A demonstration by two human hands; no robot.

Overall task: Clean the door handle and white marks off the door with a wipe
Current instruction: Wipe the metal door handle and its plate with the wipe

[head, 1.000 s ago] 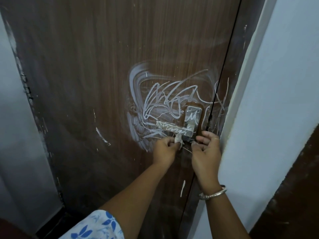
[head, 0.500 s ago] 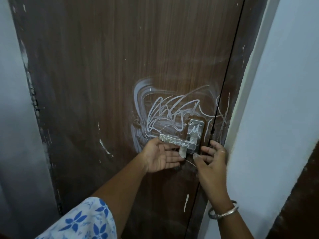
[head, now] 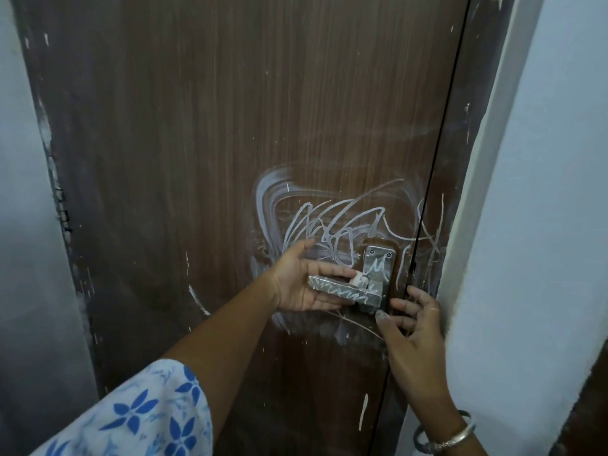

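Note:
A brown wooden door [head: 230, 143] carries white scribbles and smears [head: 329, 222] around its metal handle [head: 342, 292], which is also scribbled on, as is its plate [head: 379, 264]. My left hand [head: 302, 284] lies palm-up behind the lever, fingers straight, thumb spread and blurred. A small white wipe piece [head: 358, 279] sits at its fingertip against the lever near the plate. My right hand [head: 414, 327] rests with spread fingers on the door's edge just below and right of the plate, holding nothing.
A white wall [head: 543, 192] stands close on the right beside the brown door frame strip [head: 460, 143]. A grey wall [head: 19, 225] borders the door's scuffed left edge. More white streaks [head: 363, 413] mark the door lower down. A metal bangle [head: 450, 442] circles my right wrist.
My left hand has turned from a pinch under the lever to a palm-up reach behind it, lifting the white piece higher. My right hand has spread its fingers and dropped slightly.

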